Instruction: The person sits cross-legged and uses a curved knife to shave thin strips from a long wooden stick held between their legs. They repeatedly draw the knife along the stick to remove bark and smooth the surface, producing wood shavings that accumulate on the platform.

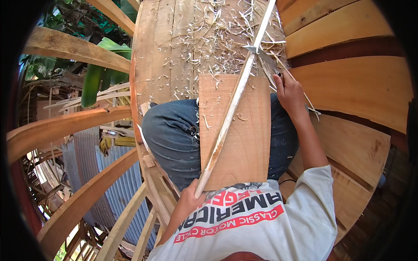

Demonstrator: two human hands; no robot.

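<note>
A long, pale wooden strip (229, 114) runs slantwise over a flat wooden board (246, 150) laid across my lap. My left hand (190, 201) is closed around the strip's near end, close to my shirt. My right hand (289, 90) grips a knife (268, 61) by its dark handle, most of which my fingers hide. The knife's blade reaches leftward and meets the strip beyond the board's far edge. A curled shaving lies at the blade, and a few more are scattered on the board.
Many thin shavings (207, 41) litter the plank floor (161, 56) ahead. Slim slivers (308, 100) lie by my right knee. Curved wooden rails (76, 124) stand at the left, with corrugated sheets (115, 169) and leaves beyond. Broad planks (348, 82) line the right side.
</note>
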